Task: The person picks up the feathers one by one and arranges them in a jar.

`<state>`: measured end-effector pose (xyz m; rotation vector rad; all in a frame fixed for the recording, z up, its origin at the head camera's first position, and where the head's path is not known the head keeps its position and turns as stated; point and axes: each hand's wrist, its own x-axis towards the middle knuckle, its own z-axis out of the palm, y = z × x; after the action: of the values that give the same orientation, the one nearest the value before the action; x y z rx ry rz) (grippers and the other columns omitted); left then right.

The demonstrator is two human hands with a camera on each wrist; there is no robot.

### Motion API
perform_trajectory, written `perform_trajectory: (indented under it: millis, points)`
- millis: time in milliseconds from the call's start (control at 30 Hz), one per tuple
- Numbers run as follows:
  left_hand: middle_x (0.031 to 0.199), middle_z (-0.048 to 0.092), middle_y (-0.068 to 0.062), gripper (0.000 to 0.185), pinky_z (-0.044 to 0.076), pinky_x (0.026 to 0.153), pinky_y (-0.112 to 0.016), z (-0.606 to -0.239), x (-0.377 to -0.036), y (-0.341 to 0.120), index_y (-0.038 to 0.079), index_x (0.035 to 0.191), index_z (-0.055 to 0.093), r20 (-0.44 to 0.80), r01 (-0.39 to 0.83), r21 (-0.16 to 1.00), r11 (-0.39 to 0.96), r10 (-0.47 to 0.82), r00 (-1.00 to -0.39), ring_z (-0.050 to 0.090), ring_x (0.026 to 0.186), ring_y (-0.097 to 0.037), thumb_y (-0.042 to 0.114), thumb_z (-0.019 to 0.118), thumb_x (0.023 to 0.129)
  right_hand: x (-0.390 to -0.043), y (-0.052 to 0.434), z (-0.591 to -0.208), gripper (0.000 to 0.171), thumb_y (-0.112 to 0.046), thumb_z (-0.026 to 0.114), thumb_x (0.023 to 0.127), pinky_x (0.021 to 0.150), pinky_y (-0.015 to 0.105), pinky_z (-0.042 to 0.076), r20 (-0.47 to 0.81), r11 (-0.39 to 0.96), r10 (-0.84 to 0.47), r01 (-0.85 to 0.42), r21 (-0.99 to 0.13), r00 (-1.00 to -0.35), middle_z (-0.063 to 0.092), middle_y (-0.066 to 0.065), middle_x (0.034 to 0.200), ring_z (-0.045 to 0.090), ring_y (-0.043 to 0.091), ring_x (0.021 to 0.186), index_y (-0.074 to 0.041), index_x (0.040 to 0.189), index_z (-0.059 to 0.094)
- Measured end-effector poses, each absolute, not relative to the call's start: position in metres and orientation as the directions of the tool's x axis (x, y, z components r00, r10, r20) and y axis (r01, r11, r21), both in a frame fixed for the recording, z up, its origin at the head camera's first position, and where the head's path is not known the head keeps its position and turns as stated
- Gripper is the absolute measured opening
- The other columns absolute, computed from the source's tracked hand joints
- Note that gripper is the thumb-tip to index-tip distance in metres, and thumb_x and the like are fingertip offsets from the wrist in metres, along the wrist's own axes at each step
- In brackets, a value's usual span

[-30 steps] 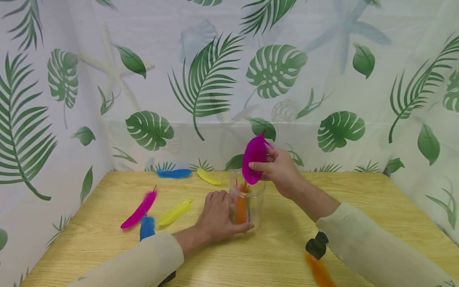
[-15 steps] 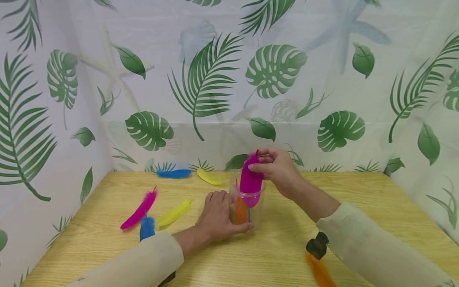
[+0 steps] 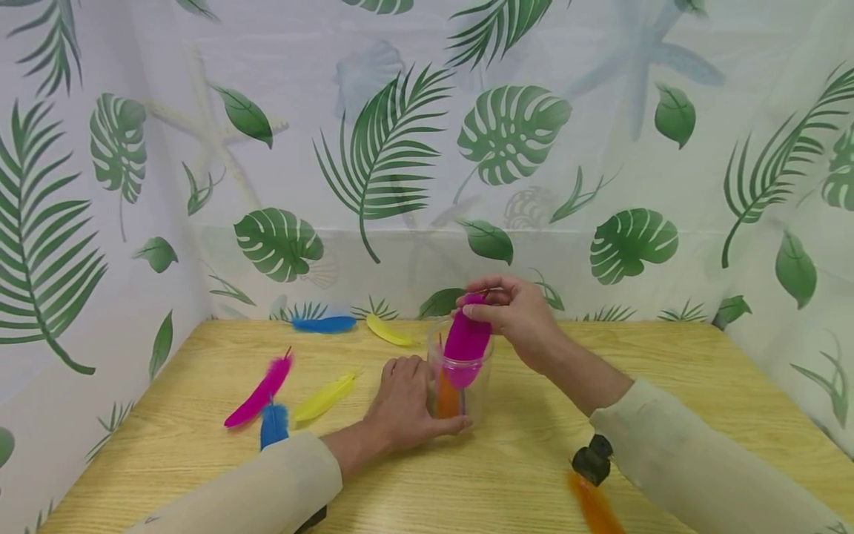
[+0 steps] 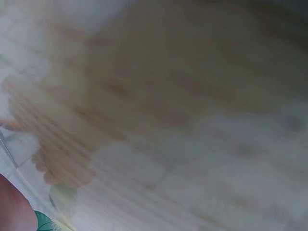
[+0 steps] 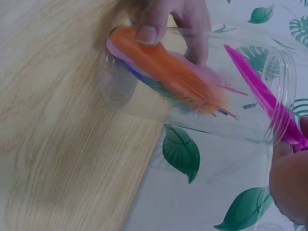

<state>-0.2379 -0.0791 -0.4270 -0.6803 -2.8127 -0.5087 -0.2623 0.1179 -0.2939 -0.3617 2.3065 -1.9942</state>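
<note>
A clear plastic jar (image 3: pixel 460 386) (image 5: pixel 192 91) stands upright on the wooden table (image 3: pixel 507 475). My left hand (image 3: pixel 403 404) grips its lower wall; its thumb and fingers (image 5: pixel 149 26) show through the plastic in the right wrist view. My right hand (image 3: pixel 514 311) pinches the top of a magenta feather (image 3: pixel 465 343) (image 5: pixel 262 98) whose lower half hangs inside the jar's mouth. An orange feather (image 5: pixel 168 67) (image 3: pixel 448 393) lies inside the jar with a pink and a blue one behind it. The left wrist view is a blur of wood and wall.
Loose feathers lie on the table's left half: a magenta one (image 3: pixel 260 391), a blue one (image 3: pixel 273 424), a yellow one (image 3: pixel 325 397), another blue (image 3: pixel 324 323) and another yellow (image 3: pixel 388 331) by the back wall. An orange feather (image 3: pixel 594 508) lies near my right sleeve. Leaf-print curtains enclose the table.
My right hand has lowered the magenta feather from above the jar into its mouth. The left hand and the jar have stayed put.
</note>
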Motion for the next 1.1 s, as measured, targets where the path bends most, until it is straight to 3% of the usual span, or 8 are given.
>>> perform_trajectory:
  millis: [233, 400, 767, 1100]
  points:
    - [0.101, 0.052, 0.002, 0.081, 0.034, 0.106, -0.044, -0.426, -0.237, -0.079, 0.014, 0.119, 0.053, 0.264, 0.465, 0.297, 0.834, 0.396, -0.879, 0.048, 0.107, -0.018, 0.083, 0.058, 0.075, -0.265, 0.120, -0.293, 0.034, -0.002, 0.068, 0.093, 0.085, 0.036, 0.058, 0.117, 0.016, -0.261, -0.126, -0.992, -0.958, 0.070, 0.019, 0.112, 0.075, 0.020, 0.096, 0.005, 0.123, 0.055]
    - [0.110, 0.055, -0.001, 0.091, 0.033, 0.108, -0.045, -0.426, -0.236, -0.078, 0.011, 0.131, 0.049, 0.258, 0.458, 0.286, 0.842, 0.393, -0.883, 0.049, 0.112, -0.021, 0.083, 0.057, 0.076, -0.266, 0.123, -0.292, 0.031, 0.000, 0.067, 0.093, 0.085, 0.036, 0.057, 0.099, -0.029, -0.277, -0.095, -0.995, -0.956, 0.071, 0.011, 0.105, 0.075, 0.019, 0.094, 0.005, 0.122, 0.055]
    - [0.107, 0.055, -0.001, 0.087, 0.034, 0.106, -0.044, -0.427, -0.237, -0.078, 0.010, 0.126, 0.051, 0.273, 0.461, 0.271, 0.845, 0.392, -0.879, 0.049, 0.111, -0.020, 0.082, 0.056, 0.077, -0.267, 0.152, -0.284, 0.034, -0.003, 0.060, 0.098, 0.086, 0.035, 0.057, -0.017, -0.032, -0.287, 0.028, -0.999, -0.958, 0.074, 0.003, 0.094, 0.075, 0.020, 0.092, 0.012, 0.126, 0.049]
    - [0.107, 0.054, 0.000, 0.086, 0.033, 0.107, -0.044, -0.427, -0.236, -0.078, 0.012, 0.127, 0.050, 0.268, 0.457, 0.293, 0.840, 0.386, -0.883, 0.048, 0.112, -0.019, 0.081, 0.058, 0.076, -0.268, 0.172, -0.299, 0.041, -0.004, 0.060, 0.098, 0.087, 0.037, 0.057, -0.142, 0.017, -0.356, 0.145, -0.989, -0.924, 0.075, 0.008, 0.101, 0.075, 0.021, 0.093, 0.015, 0.131, 0.046]
